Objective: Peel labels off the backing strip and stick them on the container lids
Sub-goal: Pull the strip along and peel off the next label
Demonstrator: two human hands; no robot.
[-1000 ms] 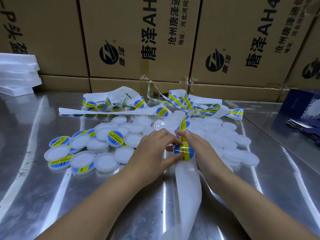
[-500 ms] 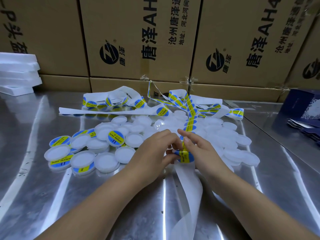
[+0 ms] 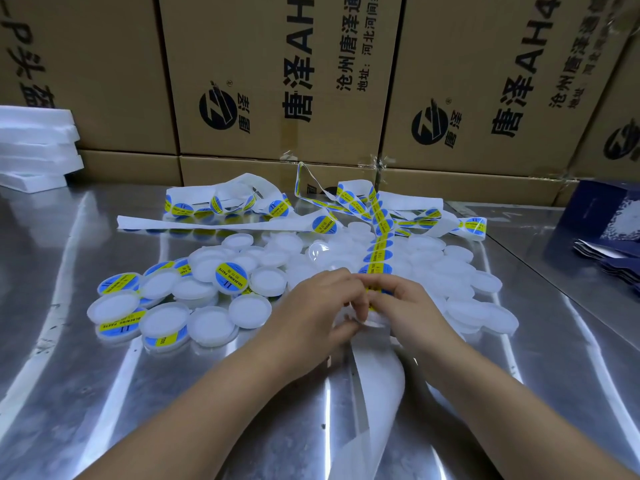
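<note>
Trailing nearest over shiny metal surface [image 3: 173, 393]: white paper backing strip [image 3: 379, 393] | pinching it with curled fingers [image 3: 346, 282]: left hand [image 3: 318, 306], right hand [image 3: 407, 306] | running beyond: round blue-and-yellow labels [image 3: 378, 252] | lying around: white round plastic lids [image 3: 211, 323] | standing behind: brown cardboard boxes [image 3: 277, 36]

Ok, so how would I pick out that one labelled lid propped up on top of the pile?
On the shiny metal table, look at the heap of round white lids left of the person's left hand. Near its middle, one labelled lid lies tilted on top of the others. Its neighbours are bare white, while its whole top is blue with a yellow band across.
</note>
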